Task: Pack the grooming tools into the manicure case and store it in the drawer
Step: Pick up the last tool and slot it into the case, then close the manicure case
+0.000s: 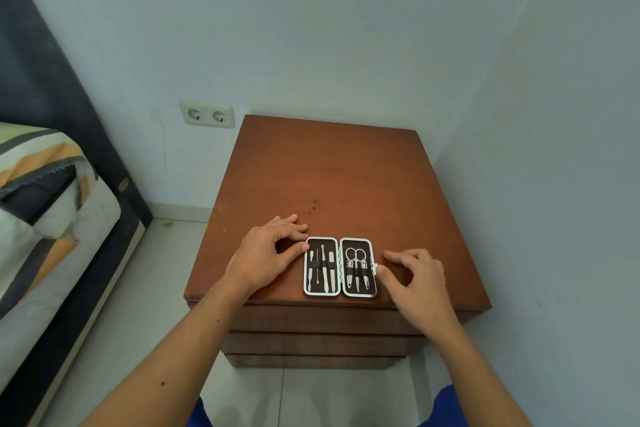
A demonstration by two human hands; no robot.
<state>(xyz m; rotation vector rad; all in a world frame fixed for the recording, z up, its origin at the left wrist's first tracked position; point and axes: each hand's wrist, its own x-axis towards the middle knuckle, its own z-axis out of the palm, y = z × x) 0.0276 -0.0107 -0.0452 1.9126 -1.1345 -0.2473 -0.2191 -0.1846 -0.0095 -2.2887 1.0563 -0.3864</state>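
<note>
The manicure case [340, 266] lies open flat near the front edge of the brown nightstand [332, 177]. Its left half holds several thin metal tools [322, 265] under a black strap. Its right half holds small scissors [355, 255] and clippers. My left hand [268, 255] rests at the case's left edge, thumb and fingertips touching the rim. My right hand [415, 279] is at the right edge, thumb tip against the small clasp [374, 267]. Neither hand holds a tool. Closed drawer fronts [318, 343] show below the top.
A bed [45, 218] with a patterned cover stands at the left, with a dark headboard behind it. A double wall socket [207, 114] sits on the wall behind the nightstand. Walls close in at the back and right. Pale floor tiles lie below.
</note>
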